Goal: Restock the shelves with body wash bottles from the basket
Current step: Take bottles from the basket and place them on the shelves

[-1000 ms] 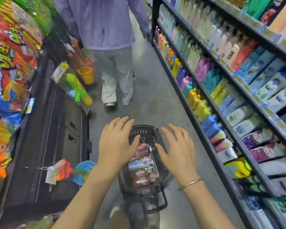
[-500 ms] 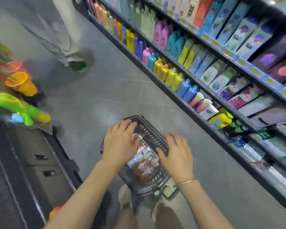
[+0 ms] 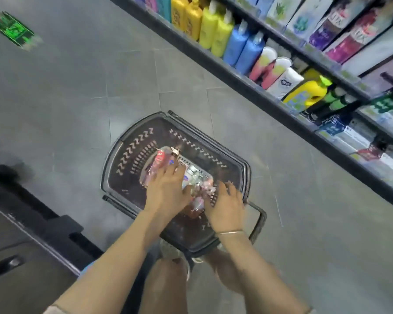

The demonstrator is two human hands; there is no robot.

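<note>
We log the grey tiled floor (image 3: 77, 91) first, then the shelves (image 3: 270, 96) running diag. across upper right, already packed w/ yellow, blue, pink and white bottles; the shelf rows nearer lower right are blurred, so gaps to fill can't be made out. The dark basket (image 3: 132, 150) sits on the floor just in front of our feet, handle folded down on the near side. Inside it lies a heap of body wash bottles (image 3: 160, 158), pinkish and clear, some w/ labels we can't read; count unclear, approx. a handful. Our left hand (image 3: 166, 191) lies over the heap, fingers spread on top of the bottles; grip not closed as far as we see, underside hidden. Our right hand (image 3: 225, 205) is at the near right of the heap, fingers loosely curled and motion-blurred; can't tell if it's grasping anything. Judgement: task looks barely begun, nothing lifted out yet, every bottle we can see of the load is in the basket. A thin bangle (image 3: 230, 232) shows on the right wrist.
</note>
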